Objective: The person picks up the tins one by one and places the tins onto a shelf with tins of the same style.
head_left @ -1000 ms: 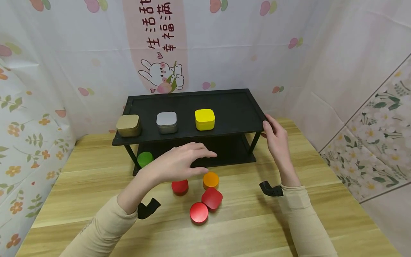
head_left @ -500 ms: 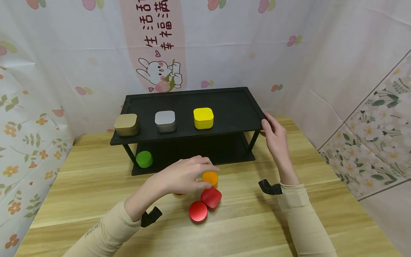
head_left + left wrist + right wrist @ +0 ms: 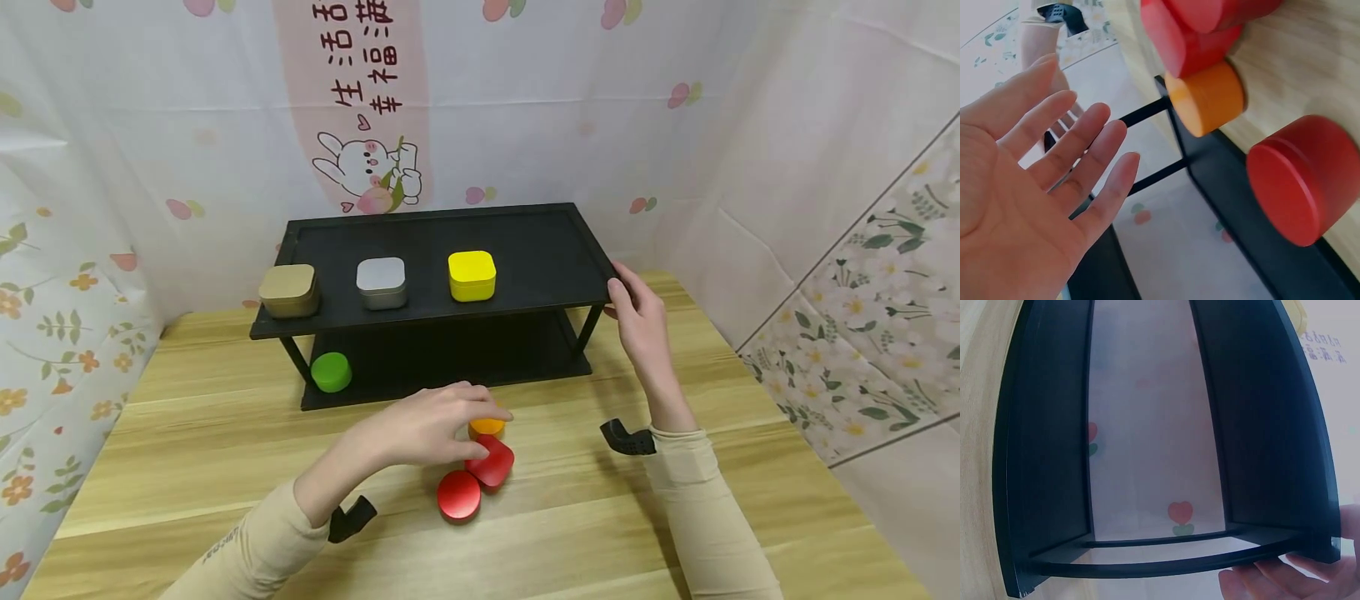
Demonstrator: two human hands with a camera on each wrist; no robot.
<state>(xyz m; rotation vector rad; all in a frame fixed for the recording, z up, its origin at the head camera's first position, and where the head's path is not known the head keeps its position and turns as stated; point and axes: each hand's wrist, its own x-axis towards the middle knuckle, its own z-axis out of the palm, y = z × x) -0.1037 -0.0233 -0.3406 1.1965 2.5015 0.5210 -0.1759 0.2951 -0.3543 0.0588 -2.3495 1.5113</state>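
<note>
Over the worktop (image 3: pixel 570 517), your left hand (image 3: pixel 435 423) hangs loose, orange block (image 3: pixel 487 428) at its three o'clock, and dipping too low could bump the square red block (image 3: pixel 494 468) while your right hand (image 3: pixel 641 321) grips the shelf (image 3: pixel 536 250).

Black shelf (image 3: pixel 540 250): 1, with 2 boards (image 3: pixel 450 362)
Gold square box (image 3: pixel 288 293): 1
Silver square box (image 3: pixel 382 285): 1
Yellow square box (image 3: pixel 472 277): 1
Red square box (image 3: pixel 497 468): 1
Green round box (image 3: pixel 331 372): 1
Orange round box (image 3: pixel 1205 99): 1
Red round boxes (image 3: pixel 458 497): 2
Boxes in all: 8, 4 square and 4 round
Hands: 2, 1 left hand (image 3: pixel 431 427) and 1 right hand (image 3: pixel 641 325)
Tan sleeves (image 3: pixel 708 508): 2
Black wrist bits (image 3: pixel 628 438): 2
Drawn bunny (image 3: pixel 360 167): 1
</note>
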